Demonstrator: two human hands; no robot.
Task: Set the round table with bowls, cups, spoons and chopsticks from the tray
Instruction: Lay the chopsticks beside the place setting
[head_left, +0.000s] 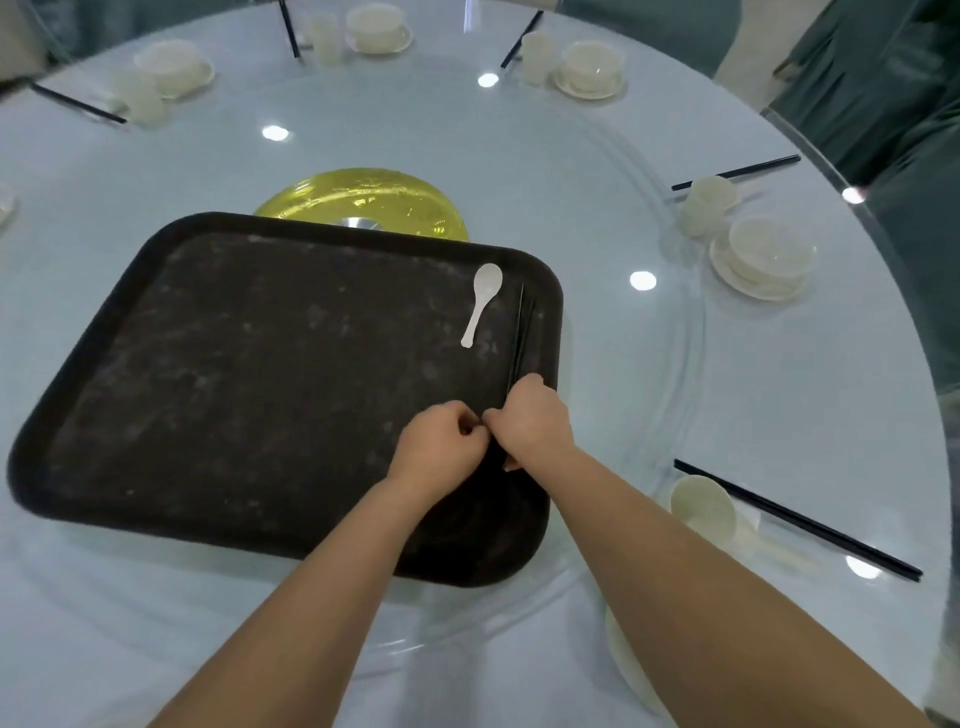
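A dark brown tray (234, 374) lies on the round glass-topped table (623, 364). On its right side lie a white spoon (483, 302) and a pair of black chopsticks (521, 332) along the right rim. My right hand (535, 421) grips the near end of the chopsticks. My left hand (441, 447) is curled right beside it, fingertips touching the same end; whether it pinches them is unclear. A cup (702, 506) and black chopsticks (795, 519) lie at the near right place.
Place settings of white bowl on saucer, cup and chopsticks ring the table: right (769, 257), far right (589, 70), far centre (376, 28), far left (169, 65). A yellow glass hub (358, 200) sits behind the tray. Chairs in green covers (872, 78) stand at the right.
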